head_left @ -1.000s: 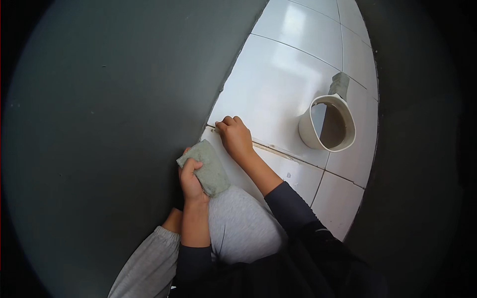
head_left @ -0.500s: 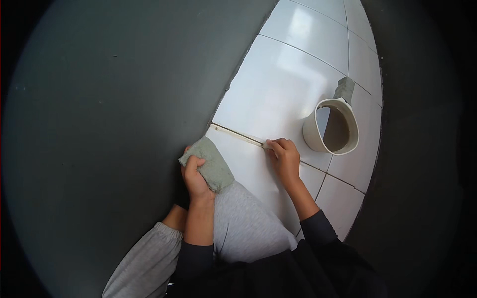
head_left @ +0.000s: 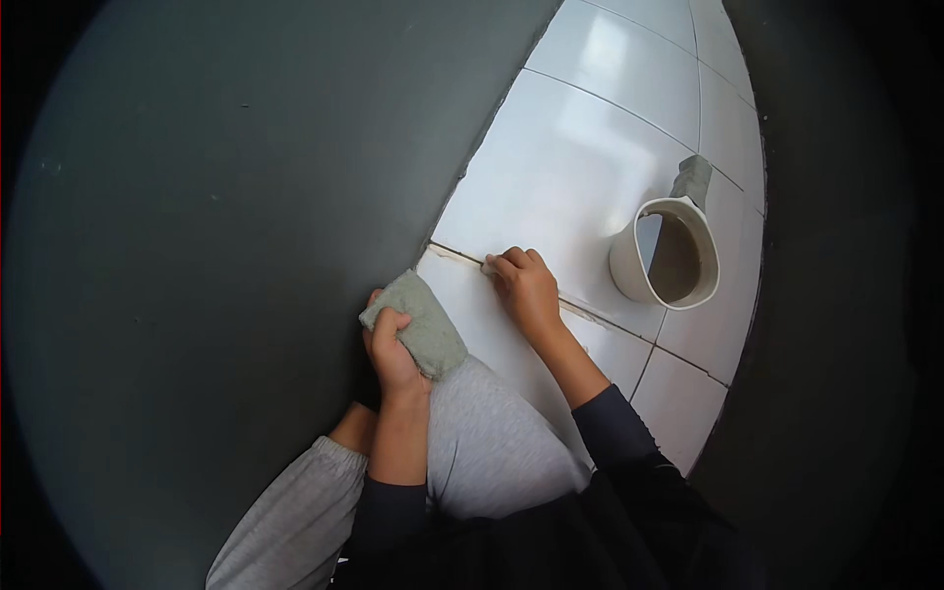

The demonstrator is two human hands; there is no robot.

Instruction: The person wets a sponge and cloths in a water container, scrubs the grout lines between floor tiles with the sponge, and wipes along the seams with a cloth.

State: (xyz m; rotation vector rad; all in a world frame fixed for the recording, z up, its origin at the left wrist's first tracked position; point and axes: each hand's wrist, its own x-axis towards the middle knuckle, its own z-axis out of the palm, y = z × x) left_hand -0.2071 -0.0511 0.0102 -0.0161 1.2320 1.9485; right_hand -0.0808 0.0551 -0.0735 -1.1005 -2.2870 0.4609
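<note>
My left hand (head_left: 393, 356) is wrapped round a grey-green sponge-like pad (head_left: 428, 320), thumb across its face, just above my grey-clad leg. Over the white tiles (head_left: 551, 167), my right hand (head_left: 527, 290) is pinched closed at a dark joint (head_left: 457, 252) between two tiles. A small pale piece shows at its fingertips, too hidden to name. Off-white residue (head_left: 590, 317) lies along the joint on both sides of that hand.
A white plastic container (head_left: 629, 261) with murky brown water stands on the tiles to the right. Behind it lies a grey-green block (head_left: 692, 181). Dark grey floor (head_left: 246, 216) borders the tiles on the left, along a rough edge.
My right hand has slid left along the joint, towards the rough tile edge. The left hand keeps its hold on the pad. The view has shifted slightly.
</note>
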